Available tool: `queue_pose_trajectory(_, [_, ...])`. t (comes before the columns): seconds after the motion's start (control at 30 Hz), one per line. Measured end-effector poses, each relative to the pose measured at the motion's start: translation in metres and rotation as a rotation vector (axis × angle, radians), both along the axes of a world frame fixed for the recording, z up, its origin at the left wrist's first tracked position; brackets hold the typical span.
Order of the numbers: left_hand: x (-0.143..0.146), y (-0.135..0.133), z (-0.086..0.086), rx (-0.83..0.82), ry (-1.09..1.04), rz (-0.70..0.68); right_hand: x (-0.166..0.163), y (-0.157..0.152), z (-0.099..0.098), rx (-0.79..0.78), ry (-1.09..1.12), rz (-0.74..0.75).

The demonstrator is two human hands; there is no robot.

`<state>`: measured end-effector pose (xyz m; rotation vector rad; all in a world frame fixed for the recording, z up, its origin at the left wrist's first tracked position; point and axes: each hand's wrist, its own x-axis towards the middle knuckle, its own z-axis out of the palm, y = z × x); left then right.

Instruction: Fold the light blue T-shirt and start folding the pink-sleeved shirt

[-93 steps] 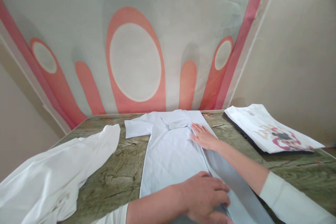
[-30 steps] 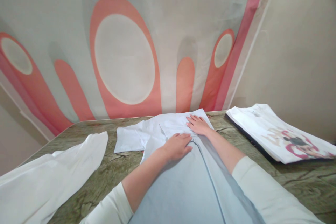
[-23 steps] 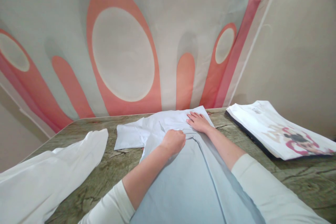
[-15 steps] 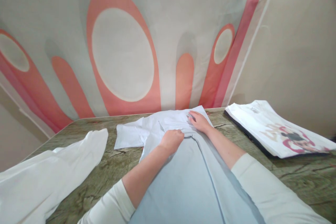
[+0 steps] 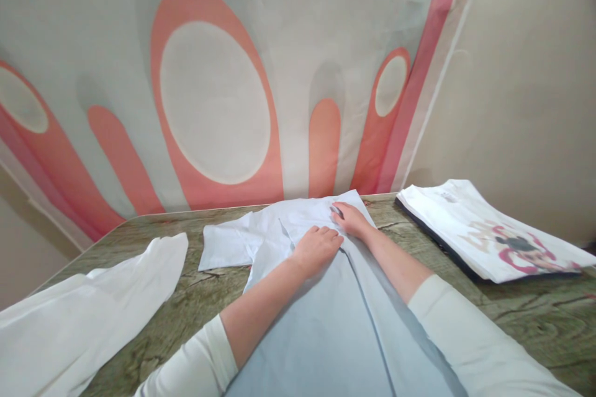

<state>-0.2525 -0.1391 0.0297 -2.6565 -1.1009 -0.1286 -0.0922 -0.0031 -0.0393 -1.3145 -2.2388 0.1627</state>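
Observation:
A pale blue short-sleeved shirt (image 5: 316, 329) lies spread on the wood-patterned table (image 5: 200, 307), one sleeve stretched out to the left. Down its body runs a dark line, like a fold edge. My left hand (image 5: 319, 249) rests on the upper part of the shirt, fingers stretched side by side over the cloth. Just beyond it, my right hand (image 5: 352, 220) is on the shirt near its far end, fingers bent and closed at the fabric. A small dark spot shows by those fingers; I cannot tell what it is.
At the left lies a white garment (image 5: 107, 304) with a long sleeve-like end. On the right is a stack of folded clothes, topped by a white T-shirt (image 5: 447, 211) with a cartoon print. A grey wall panel with coral shapes (image 5: 205, 192) rises behind the table's far edge.
My left hand has moved a little right and opened from a closed grip to lie flat on the shirt. My right hand's fingers have bent more; it stays nearly in place.

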Motion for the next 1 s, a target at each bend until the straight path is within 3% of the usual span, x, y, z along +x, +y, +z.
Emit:
queue_pose_trajectory(0.2, [0.022, 0.010, 0.000, -0.031, 0.070, 0.026, 0.000, -0.002, 0.002, -0.010, -0.014, 0.000])
queue_pose_trajectory(0.57, [0.018, 0.001, -0.010, -0.067, 0.078, 0.041, 0.002, 0.000, 0.004, -0.013, -0.027, 0.016])
queue_pose_trajectory(0.8, [0.014, -0.012, -0.006, -0.166, -0.067, 0.074, 0.002, 0.002, 0.001, -0.015, -0.073, 0.036])
queue_pose_trajectory(0.9, [0.002, -0.010, 0.000, -0.252, -0.170, 0.168, 0.002, 0.003, 0.000, -0.011, -0.092, 0.036])
queue_pose_trajectory(1.0, [-0.022, 0.005, 0.003, -0.285, -0.463, 0.390, 0.002, 0.003, -0.001, -0.004, -0.105, 0.038])
